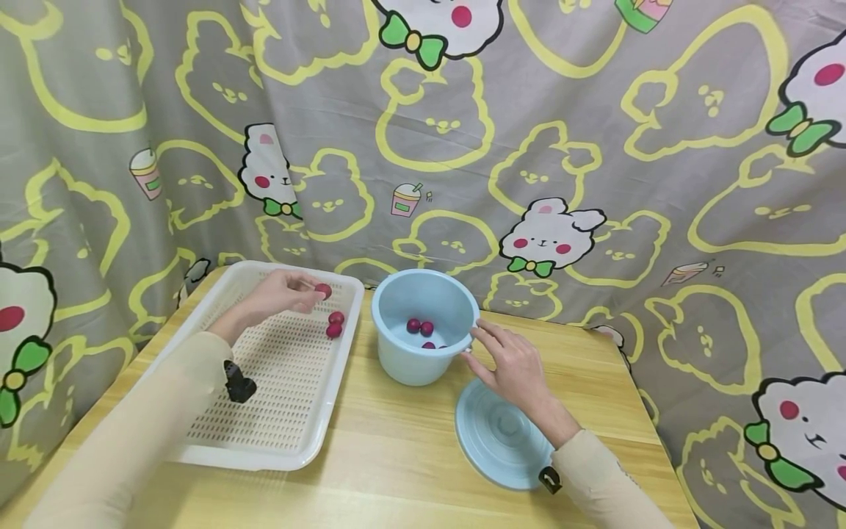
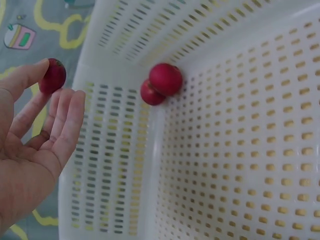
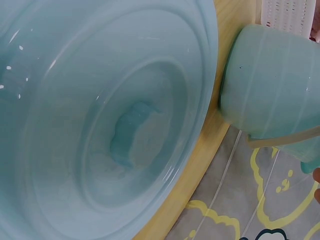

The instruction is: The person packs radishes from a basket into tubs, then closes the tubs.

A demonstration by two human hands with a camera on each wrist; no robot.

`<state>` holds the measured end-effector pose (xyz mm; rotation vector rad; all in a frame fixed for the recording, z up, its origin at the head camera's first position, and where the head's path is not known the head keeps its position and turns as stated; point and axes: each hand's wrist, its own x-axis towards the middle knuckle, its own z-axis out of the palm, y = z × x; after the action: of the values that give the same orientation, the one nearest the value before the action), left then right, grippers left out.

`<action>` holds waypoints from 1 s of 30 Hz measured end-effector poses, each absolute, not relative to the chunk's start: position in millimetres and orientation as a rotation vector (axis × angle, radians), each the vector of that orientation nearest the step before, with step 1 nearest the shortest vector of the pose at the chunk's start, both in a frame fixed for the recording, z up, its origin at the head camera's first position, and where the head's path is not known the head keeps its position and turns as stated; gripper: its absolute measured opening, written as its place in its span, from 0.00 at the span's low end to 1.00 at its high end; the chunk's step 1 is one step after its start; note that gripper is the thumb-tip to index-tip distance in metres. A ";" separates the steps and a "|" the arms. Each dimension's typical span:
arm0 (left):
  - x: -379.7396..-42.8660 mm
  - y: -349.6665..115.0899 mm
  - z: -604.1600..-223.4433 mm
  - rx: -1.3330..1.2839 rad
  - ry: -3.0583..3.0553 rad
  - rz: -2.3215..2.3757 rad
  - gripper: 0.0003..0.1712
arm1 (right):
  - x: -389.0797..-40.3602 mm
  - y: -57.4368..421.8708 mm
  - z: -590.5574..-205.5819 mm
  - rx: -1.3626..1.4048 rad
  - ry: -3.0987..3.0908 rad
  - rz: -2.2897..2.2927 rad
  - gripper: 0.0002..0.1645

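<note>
My left hand (image 1: 291,292) pinches a small, round, dark red plum-like fruit (image 2: 54,76) between thumb and fingertip, above the far end of the white perforated basket (image 1: 359,294). Two more red fruits (image 2: 165,80) lie together against the basket's wall. To the right stands a light blue bucket (image 1: 413,367) with several such fruits (image 1: 420,325) on its bottom. The fingertips of my right hand (image 1: 515,365) rest at the bucket's right rim, fingers spread and fairly straight. Below that hand, a round blue lid (image 3: 142,135) lies on the table, knob upward.
The wooden table (image 1: 390,455) carries basket, bucket and lid. A grey curtain (image 1: 456,198) with yellow outlines and white cartoon animals hangs close behind the table and on both sides. A black strap piece (image 1: 239,383) sits at my left wrist, over the basket.
</note>
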<state>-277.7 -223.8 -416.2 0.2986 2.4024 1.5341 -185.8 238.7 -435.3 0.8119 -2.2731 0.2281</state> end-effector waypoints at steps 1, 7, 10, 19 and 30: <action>-277.5 -222.7 -414.7 0.311 2.403 1.539 0.29 | -185.5 238.7 -435.0 0.810 -2.278 0.227 0.43; -275.8 -214.3 -404.2 0.326 2.404 1.558 0.27 | -185.3 239.1 -434.5 0.813 -2.286 0.230 0.44; -274.9 -209.4 -397.8 0.327 2.429 1.538 0.28 | -185.3 239.3 -434.5 0.815 -2.284 0.233 0.44; -273.9 -190.5 -382.4 0.348 2.385 1.563 0.27 | -185.3 240.3 -434.7 0.811 -2.311 0.231 0.36; -273.6 -156.1 -367.9 0.439 2.350 1.586 0.22 | -186.0 240.3 -435.2 0.818 -2.281 0.239 0.42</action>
<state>-273.6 -156.1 -367.9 0.4394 2.3504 1.5861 -186.0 240.3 -435.2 0.8177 -2.2815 0.2393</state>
